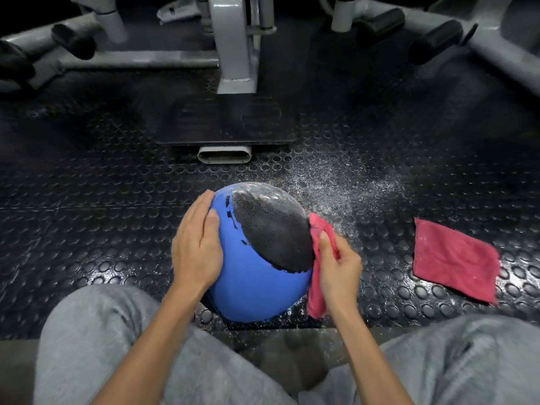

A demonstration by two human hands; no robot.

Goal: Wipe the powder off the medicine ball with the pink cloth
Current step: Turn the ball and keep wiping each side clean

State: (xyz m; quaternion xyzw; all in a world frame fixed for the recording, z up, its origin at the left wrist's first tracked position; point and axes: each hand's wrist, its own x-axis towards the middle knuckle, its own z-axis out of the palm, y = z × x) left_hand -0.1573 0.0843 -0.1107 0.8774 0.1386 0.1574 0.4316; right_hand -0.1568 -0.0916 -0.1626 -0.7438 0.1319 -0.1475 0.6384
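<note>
A blue and black medicine ball (254,276) sits on the studded rubber floor between my knees. White powder dusts its far top edge. My left hand (197,244) lies flat against the ball's left side, fingers straight. My right hand (336,264) grips a bunched pink cloth (317,290) and holds it against the ball's right side. Part of that cloth hangs below my palm.
A second pink cloth (455,261) lies flat on the floor to the right. Spilled powder (344,182) speckles the floor beyond the ball. A grey gym machine frame (236,54) and a black footplate (225,124) stand ahead. My grey-trousered knees fill the bottom corners.
</note>
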